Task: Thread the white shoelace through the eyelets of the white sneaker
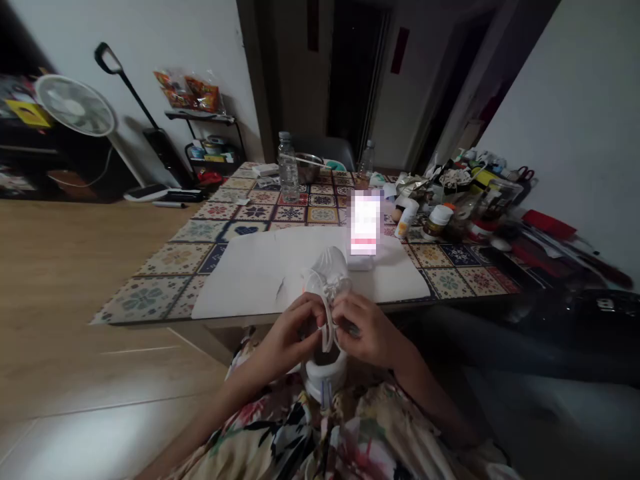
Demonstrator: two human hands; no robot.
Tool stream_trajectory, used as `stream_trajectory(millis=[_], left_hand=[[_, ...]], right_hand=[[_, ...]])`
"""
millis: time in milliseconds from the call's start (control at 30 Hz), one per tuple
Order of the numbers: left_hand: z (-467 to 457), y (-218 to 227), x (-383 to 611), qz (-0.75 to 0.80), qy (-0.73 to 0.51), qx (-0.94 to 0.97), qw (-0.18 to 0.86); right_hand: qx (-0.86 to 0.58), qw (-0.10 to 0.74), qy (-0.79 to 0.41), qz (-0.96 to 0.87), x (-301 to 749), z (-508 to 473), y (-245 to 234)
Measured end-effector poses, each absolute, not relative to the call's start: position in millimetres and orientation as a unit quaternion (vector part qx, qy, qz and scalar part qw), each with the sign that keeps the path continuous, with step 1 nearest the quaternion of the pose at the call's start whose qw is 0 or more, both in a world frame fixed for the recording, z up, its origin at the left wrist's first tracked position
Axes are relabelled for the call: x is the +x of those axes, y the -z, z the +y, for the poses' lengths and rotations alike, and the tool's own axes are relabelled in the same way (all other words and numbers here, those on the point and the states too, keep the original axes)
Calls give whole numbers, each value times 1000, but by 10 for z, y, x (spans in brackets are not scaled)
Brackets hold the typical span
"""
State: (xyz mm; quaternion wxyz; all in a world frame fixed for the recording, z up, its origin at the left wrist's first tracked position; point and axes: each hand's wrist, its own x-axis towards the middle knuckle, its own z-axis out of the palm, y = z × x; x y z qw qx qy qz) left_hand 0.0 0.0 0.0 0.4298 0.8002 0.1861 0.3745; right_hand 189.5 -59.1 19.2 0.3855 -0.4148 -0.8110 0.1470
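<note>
Floral dress across the lap, a white sneaker held upright above it between 2 hands.

Far left, a standing fan sits by the wall, beyond the bare wooden floor. The left hand has its grip closed on a white lace, which arcs free beside the shoe's opening; the right hand has its grip clamped against the sneaker's other side. Fingers hide the eyelets, so how much lacing is done or left cannot be told. The sneaker's front overhangs a white paper sheet on the patterned surface, near a clear plastic bottle and a blurred phone. Farther right, supplement jars and scissors crowd the surface, none touching the hands.
</note>
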Motion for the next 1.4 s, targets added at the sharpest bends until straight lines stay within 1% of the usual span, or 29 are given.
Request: stream_trajectory(millis=[233, 367, 467, 567, 667, 733, 800, 833, 900, 967, 1033, 1133, 1267, 1400], left_hand=[[69, 58, -29, 181, -372, 771, 483], [98, 100, -77, 152, -374, 718, 567], [98, 92, -157, 144, -392, 659, 626], [93, 22, -257, 110, -437, 621, 641], [53, -84, -342, 63, -519, 586, 620], [-13, -154, -379, 31, -558, 549, 621], [-104, -209, -393, 10, -563, 529, 635], [-151, -231, -389, 4, -555, 536, 636], [-232, -264, -353, 41, -512, 591, 622], [-280, -289, -280, 121, -447, 656, 596], [-292, -307, -189, 190, -398, 692, 572], [-262, -314, -79, 191, -401, 728, 522], [-220, -287, -44, 179, -440, 761, 442], [-240, -273, -50, 168, -435, 772, 433]], right_hand=[[-378, 420, -219, -796, 1958, -568, -197], [-333, 449, -294, -775, 2027, -532, -152], [-267, 514, -367, -728, 2091, -528, -113], [-234, 605, -398, -648, 2130, -559, -136], [-259, 703, -365, -554, 2128, -611, -202], [-296, 758, -304, -496, 2101, -652, -229], [-330, 791, -229, -461, 2053, -702, -228], [-348, 792, -196, -462, 2023, -731, -222], [-387, 748, -159, -516, 1957, -796, -213], [-410, 659, -133, -616, 1894, -853, -216], [-400, 567, -91, -714, 1844, -885, -229], [-375, 483, -11, -791, 1804, -877, -246], [-380, 452, 37, -806, 1800, -835, -263], [-373, 458, 14, -807, 1786, -817, -245]])
